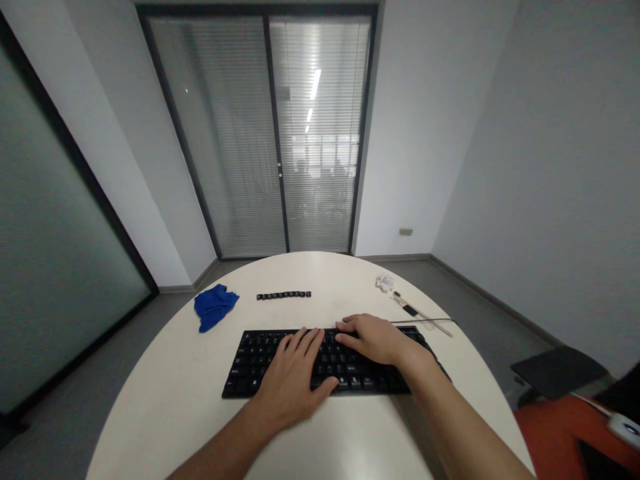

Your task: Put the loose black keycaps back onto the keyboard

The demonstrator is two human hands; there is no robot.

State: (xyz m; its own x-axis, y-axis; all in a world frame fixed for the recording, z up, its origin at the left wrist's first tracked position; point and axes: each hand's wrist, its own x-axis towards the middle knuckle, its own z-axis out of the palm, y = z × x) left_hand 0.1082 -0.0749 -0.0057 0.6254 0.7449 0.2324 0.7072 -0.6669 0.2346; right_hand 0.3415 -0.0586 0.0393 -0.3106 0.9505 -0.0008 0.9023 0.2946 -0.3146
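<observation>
In the head view, two bare hands work at one black keyboard [247,365], which lies flat near the middle of one round cream desk [160,400]. The left hand [293,381] rests palm-down across the central keys, its fingers extended and grasping nothing, its thumb out over the front rows. The right hand [376,339] sits over the upper right part of the keyboard, fingers bent, with thumb and forefinger pointing left near the back row; whether it pinches a key cannot be told.

Behind the keyboard stands one straight row of small black keycaps [283,295], about ten by count, though too small to be sure. To the left of that row lies one crumpled blue cloth [215,307]. At the far right are one whitish crumpled wad [384,283], one small dark piece [397,294] beside it, and at least one thin pale stick [440,326] near a black piece [410,311]. One thin dark cable [445,319] runs behind the keyboard toward the right edge.
</observation>
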